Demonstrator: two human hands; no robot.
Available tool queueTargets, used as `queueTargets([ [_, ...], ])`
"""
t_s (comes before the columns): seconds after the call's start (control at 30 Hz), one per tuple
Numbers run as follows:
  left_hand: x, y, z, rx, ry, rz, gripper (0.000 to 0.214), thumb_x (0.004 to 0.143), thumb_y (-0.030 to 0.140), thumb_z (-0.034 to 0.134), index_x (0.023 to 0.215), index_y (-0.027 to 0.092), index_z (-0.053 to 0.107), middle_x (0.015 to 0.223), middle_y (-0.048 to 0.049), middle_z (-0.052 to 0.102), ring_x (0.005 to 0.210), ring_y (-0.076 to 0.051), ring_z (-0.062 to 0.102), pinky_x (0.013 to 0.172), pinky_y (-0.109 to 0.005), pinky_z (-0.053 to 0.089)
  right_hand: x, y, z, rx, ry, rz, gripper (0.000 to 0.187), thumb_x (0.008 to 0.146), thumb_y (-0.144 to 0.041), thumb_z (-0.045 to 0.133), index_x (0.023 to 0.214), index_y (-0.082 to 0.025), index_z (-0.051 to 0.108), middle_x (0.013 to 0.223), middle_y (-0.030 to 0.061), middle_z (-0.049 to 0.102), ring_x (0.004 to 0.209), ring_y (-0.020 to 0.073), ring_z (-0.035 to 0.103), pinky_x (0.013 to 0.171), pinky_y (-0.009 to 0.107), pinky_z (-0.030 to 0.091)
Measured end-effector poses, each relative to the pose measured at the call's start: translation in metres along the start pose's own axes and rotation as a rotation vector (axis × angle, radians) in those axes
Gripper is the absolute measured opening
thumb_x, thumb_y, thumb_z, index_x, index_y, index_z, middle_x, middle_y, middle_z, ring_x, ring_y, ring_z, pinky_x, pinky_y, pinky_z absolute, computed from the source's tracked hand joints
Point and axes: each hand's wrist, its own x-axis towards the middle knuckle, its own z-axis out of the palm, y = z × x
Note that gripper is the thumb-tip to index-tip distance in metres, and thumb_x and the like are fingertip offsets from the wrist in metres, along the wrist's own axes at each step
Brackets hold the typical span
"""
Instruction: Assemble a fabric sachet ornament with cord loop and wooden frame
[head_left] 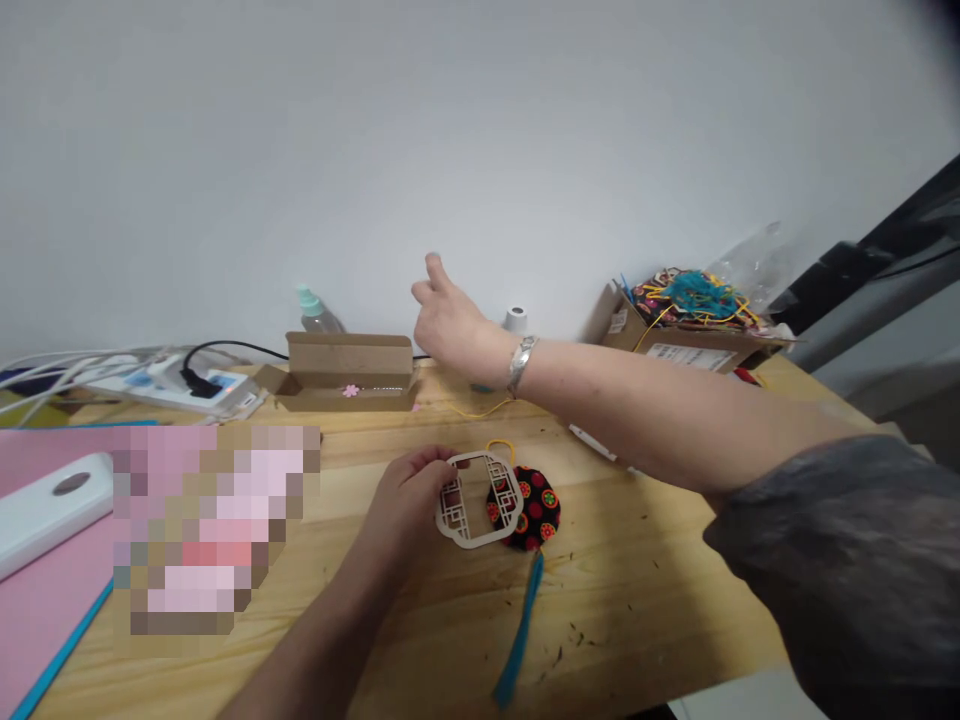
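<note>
My left hand (420, 490) is closed on the rim of a pale, scalloped lattice frame (471, 543). The frame is held above the table and partly overlaps a round black fabric pendant (538, 508) with red and orange flower prints. A yellow cord loop (500, 444) shows at the pendant's top, and a teal tassel (520, 630) hangs from its lower edge onto the wood. My right hand (457, 320) is raised in front of the wall, left of a small white cone (517, 318). Its fingers are mostly curled, one pointing up; anything inside them is hidden.
An open cardboard box (349, 402) with a pink flower stands at the back, before a spray bottle (319, 315). Back right, another box (690, 355) overflows with teal and yellow threads. A power strip (217, 390) and cables lie left, above a pink mat (45, 620).
</note>
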Motion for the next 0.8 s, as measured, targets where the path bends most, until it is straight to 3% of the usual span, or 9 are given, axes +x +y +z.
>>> queueTargets([
  [0.07, 0.0, -0.001, 0.001, 0.015, 0.004, 0.011, 0.011, 0.052, 0.016, 0.054, 0.059, 0.015, 0.063, 0.04, 0.004, 0.052, 0.036, -0.01, 0.043, 0.035, -0.018, 0.029, -0.014, 0.011, -0.019, 0.038, 0.185, 0.134, 0.029, 0.067, -0.006, 0.049, 0.04, -0.011, 0.043, 0.066, -0.0017, 0.057, 0.112, 0.0271, 0.046, 0.084, 0.057, 0.032],
  [0.13, 0.001, -0.004, 0.001, 0.032, -0.008, 0.017, 0.012, 0.052, 0.017, 0.055, 0.06, 0.014, 0.063, 0.041, 0.0037, 0.052, 0.037, -0.01, 0.045, 0.035, -0.019, 0.031, -0.038, 0.023, -0.039, 0.077, 0.251, 0.236, 0.035, 0.072, -0.006, 0.043, 0.039, -0.012, 0.04, 0.073, -0.0014, 0.058, 0.116, 0.0267, 0.043, 0.088, 0.053, 0.031],
  [0.2, 0.003, -0.007, 0.001, 0.052, -0.03, 0.02, 0.012, 0.053, 0.019, 0.056, 0.061, 0.014, 0.063, 0.043, 0.0028, 0.054, 0.037, -0.011, 0.046, 0.036, -0.019, 0.033, -0.071, 0.032, -0.054, 0.112, 0.25, 0.344, 0.028, 0.075, -0.004, 0.046, 0.048, -0.013, 0.05, 0.087, 0.0021, 0.059, 0.115, 0.0275, 0.044, 0.09, 0.051, 0.033],
  [0.27, 0.004, -0.01, 0.002, 0.076, -0.048, 0.03, 0.012, 0.055, 0.02, 0.057, 0.062, 0.014, 0.063, 0.045, 0.0016, 0.057, 0.038, -0.012, 0.048, 0.037, -0.02, 0.034, -0.107, 0.034, -0.059, 0.151, 0.305, 0.466, 0.013, 0.079, -0.011, 0.052, 0.071, -0.013, 0.063, 0.098, 0.0075, 0.057, 0.111, 0.0328, 0.045, 0.082, 0.053, 0.038],
  [0.33, 0.004, -0.012, 0.002, 0.094, -0.057, 0.042, 0.012, 0.056, 0.021, 0.058, 0.063, 0.013, 0.064, 0.048, 0.0, 0.059, 0.039, -0.013, 0.051, 0.039, -0.021, 0.036, -0.141, 0.027, -0.051, 0.252, 0.459, 0.544, 0.015, 0.078, -0.026, 0.062, 0.089, -0.016, 0.065, 0.099, 0.0081, 0.055, 0.099, 0.0284, 0.049, 0.077, 0.048, 0.042],
  [0.43, 0.005, -0.013, 0.003, 0.076, -0.06, 0.044, 0.012, 0.056, 0.022, 0.06, 0.063, 0.013, 0.064, 0.049, -0.0013, 0.062, 0.041, -0.014, 0.053, 0.041, -0.022, 0.039, -0.179, 0.002, -0.026, 0.655, 0.613, 0.594, 0.03, 0.077, -0.031, 0.064, 0.103, -0.016, 0.061, 0.091, 0.0059, 0.054, 0.084, 0.0176, 0.052, 0.071, 0.033, 0.045],
  [0.57, 0.008, -0.016, 0.003, 0.006, -0.049, 0.036, 0.01, 0.057, 0.02, 0.062, 0.063, 0.013, 0.064, 0.049, -0.0014, 0.063, 0.042, -0.014, 0.054, 0.043, -0.023, 0.042, -0.2, -0.034, 0.009, 1.137, 0.551, 0.697, 0.017, 0.079, -0.032, 0.061, 0.089, -0.018, 0.061, 0.079, 0.0014, 0.053, 0.072, 0.0139, 0.05, 0.062, 0.027, 0.042],
  [0.7, 0.014, -0.02, 0.0, -0.053, -0.031, 0.025, 0.011, 0.059, 0.018, 0.061, 0.068, 0.013, 0.064, 0.052, -0.0021, 0.063, 0.044, -0.015, 0.056, 0.043, -0.024, 0.043, -0.203, -0.057, 0.038, 1.535, 0.506, 0.838, 0.022, 0.078, -0.039, 0.06, 0.085, -0.018, 0.058, 0.073, 0.0011, 0.057, 0.066, 0.0137, 0.052, 0.058, 0.027, 0.044],
  [0.8, 0.017, -0.021, -0.001, -0.113, -0.026, 0.028, 0.013, 0.059, 0.016, 0.062, 0.07, 0.012, 0.065, 0.052, -0.0021, 0.063, 0.047, -0.016, 0.058, 0.045, -0.025, 0.044, -0.203, -0.069, 0.053, 1.693, 0.484, 0.955, 0.026, 0.074, -0.041, 0.065, 0.082, -0.017, 0.057, 0.074, 0.003, 0.063, 0.065, 0.0147, 0.057, 0.06, 0.028, 0.047],
])
